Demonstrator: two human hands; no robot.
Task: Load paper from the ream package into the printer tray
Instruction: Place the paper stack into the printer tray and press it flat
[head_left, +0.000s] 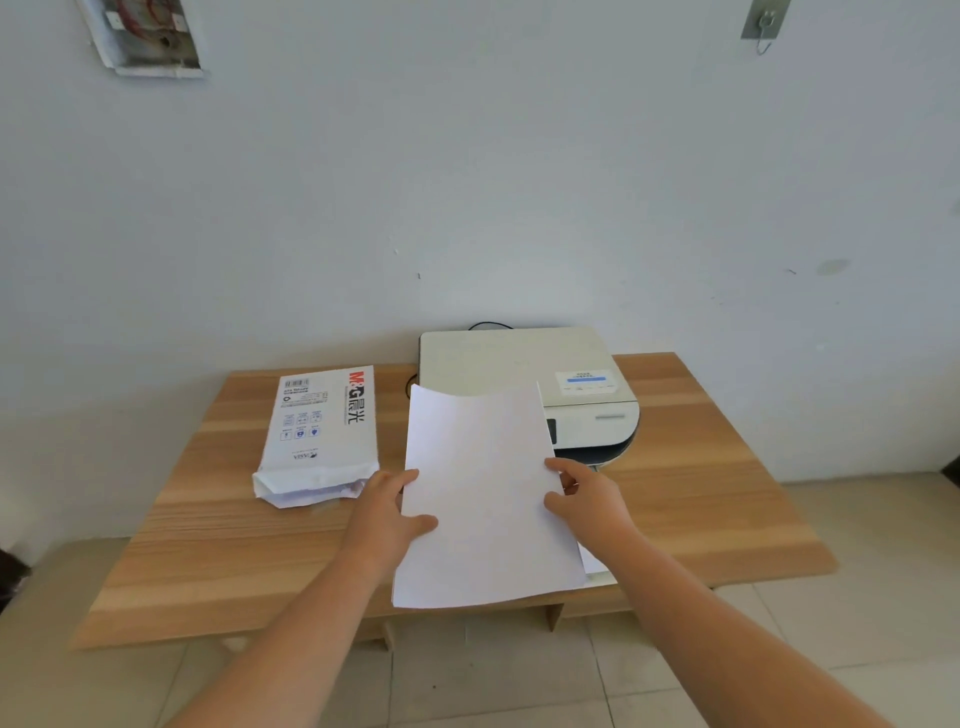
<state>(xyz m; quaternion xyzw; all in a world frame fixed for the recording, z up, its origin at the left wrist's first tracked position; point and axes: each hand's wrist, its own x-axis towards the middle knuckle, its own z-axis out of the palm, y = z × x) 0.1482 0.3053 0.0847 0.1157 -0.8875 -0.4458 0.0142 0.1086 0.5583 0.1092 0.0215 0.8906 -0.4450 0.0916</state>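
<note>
Two bare arms reaching in from the near edge, both gripping one stack of white paper (483, 493) held above the middle of the counter (701, 493). Left hand (387, 512) closed on the stack's left edge, thumb lying across the top sheet, fingers tucked underneath. Right hand (587, 499) closed on the right edge, thumb on top, fingers curled below. Stack tilted, far end raised and bowed slightly upward, hiding the front left part of the printer (524, 374). Near end hanging past the counter's near edge.

Printer at the far edge of the counter, against the wall, lid shut, blue label on its right side, dark curved front visible just right of the paper. Black cable looping behind it. Tray possibly the pale strip showing beneath the stack near the right forearm, though too little visible to tell for certain.

Ream package (322, 431) lying flat toward the far left of the counter, well apart from the printer, near end torn open and crumpled, just beside the left hand but not touching. Red and black print on its top face.
</note>
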